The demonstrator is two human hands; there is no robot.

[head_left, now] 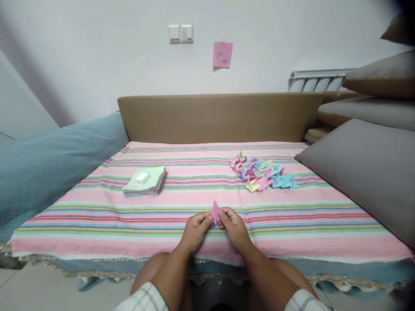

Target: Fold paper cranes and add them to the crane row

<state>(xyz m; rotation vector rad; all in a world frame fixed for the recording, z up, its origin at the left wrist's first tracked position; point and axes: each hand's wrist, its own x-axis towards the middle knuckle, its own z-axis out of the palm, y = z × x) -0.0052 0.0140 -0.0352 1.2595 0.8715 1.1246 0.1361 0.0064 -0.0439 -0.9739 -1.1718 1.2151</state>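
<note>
A small piece of folded pink paper [215, 211], narrow and pointed at the top, is pinched between both hands above the striped cloth. My left hand [197, 228] grips its left edge with thumb and fingers. On the right edge, my right hand [234, 226] holds it the same way. The fingertips cover the paper's lower sides. Beyond my right hand lies a heap of folded paper cranes [259, 172] in pink, blue, purple, yellow and green. A stack of square coloured paper [145, 183], light green on top, sits farther left with a small white box [142, 177] on it.
The striped cloth [97, 216] covers a seat with a brown backrest [220, 119]. A blue-covered armrest [58, 160] rises at left. Grey cushions [366, 172] are piled at right. A pink note [222, 55] and light switches [180, 33] are on the wall.
</note>
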